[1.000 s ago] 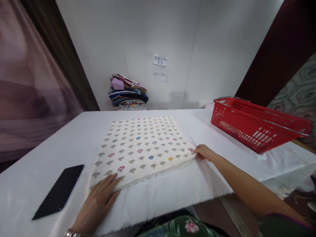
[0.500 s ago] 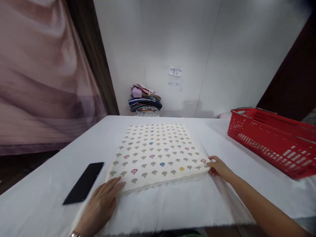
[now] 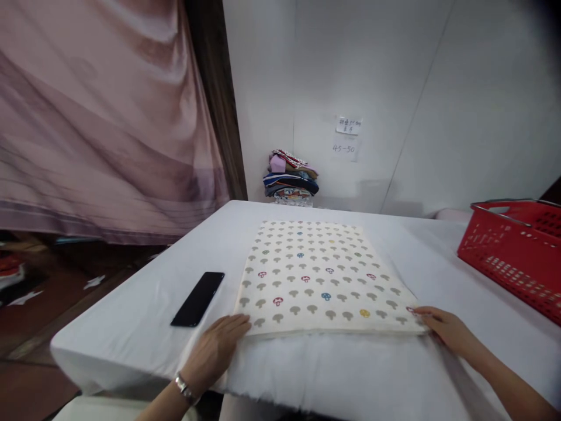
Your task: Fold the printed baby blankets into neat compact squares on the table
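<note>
A folded cream cloth with a mushroom print lies flat in the middle of the white table. My left hand rests at the cloth's near left corner, fingers stretched out and touching its edge. At the near right corner my right hand has its fingers curled on the cloth's edge, pinching it.
A black phone lies left of the cloth. A red plastic basket stands at the table's right. A pile of folded clothes sits against the back wall. A pink curtain hangs on the left, beyond the table's left edge.
The view has swung to the left, so the cloth, phone and basket sit further right in the picture. Both hands stay on the cloth's near corners.
</note>
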Demonstrator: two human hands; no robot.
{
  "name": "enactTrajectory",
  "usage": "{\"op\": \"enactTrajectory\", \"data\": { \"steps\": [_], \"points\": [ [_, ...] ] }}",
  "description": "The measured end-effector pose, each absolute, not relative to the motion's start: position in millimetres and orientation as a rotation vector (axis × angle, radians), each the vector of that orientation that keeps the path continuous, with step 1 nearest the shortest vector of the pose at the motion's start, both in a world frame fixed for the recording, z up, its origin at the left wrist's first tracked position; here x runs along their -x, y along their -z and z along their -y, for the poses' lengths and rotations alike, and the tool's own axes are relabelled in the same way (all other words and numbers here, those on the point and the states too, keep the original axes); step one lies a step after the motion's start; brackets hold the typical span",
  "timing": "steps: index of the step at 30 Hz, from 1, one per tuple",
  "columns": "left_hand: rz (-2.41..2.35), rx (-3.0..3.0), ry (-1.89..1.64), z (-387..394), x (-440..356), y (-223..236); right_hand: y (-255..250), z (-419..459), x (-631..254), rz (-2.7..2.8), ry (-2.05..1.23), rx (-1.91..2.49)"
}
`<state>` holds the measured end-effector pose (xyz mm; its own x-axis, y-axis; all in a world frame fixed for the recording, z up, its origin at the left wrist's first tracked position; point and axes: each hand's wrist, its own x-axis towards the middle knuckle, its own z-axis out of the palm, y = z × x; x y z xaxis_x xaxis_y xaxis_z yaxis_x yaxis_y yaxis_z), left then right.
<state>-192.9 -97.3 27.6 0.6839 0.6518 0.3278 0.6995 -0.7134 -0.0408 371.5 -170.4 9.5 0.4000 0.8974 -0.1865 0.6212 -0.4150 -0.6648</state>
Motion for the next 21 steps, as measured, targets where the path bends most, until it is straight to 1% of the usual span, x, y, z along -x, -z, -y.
{"op": "enactTrajectory", "data": {
  "steps": [4,7,9,11,12,13,15,18,21],
  "points": [
    [1.193,2.842,0.362,97.1,202.0,-35.0,3.3,173.4,-376.4,1.468,-0.519,2.238],
    [1.325,2.883,0.41,88.9,201.1,-49.6,-2.1,173.4,-373.3,1.627,-0.421,2.328],
    [1.401,2.83,0.528,77.6,192.5,-56.7,-12.8,167.7,-362.0,1.759,-0.191,2.34],
    [1.397,2.763,0.623,62.5,178.9,-56.4,-24.5,156.0,-343.1,1.881,0.082,2.219],
    [1.375,2.742,0.629,54.3,171.6,-53.0,-28.7,148.7,-332.3,1.951,0.152,2.113],
    [1.356,2.726,0.608,46.5,164.9,-47.5,-30.8,141.3,-321.9,2.011,0.167,2.024],
    [1.355,2.691,0.534,33.2,155.6,-32.3,-27.6,128.7,-306.2,2.113,0.06,1.995],
    [1.378,2.648,0.447,22.9,154.6,-8.5,-9.6,121.7,-300.2,2.128,-0.151,2.172],
    [1.353,2.649,0.423,22.4,162.2,6.3,6.5,125.6,-307.2,2.11,-0.214,2.237]
  ]
}}
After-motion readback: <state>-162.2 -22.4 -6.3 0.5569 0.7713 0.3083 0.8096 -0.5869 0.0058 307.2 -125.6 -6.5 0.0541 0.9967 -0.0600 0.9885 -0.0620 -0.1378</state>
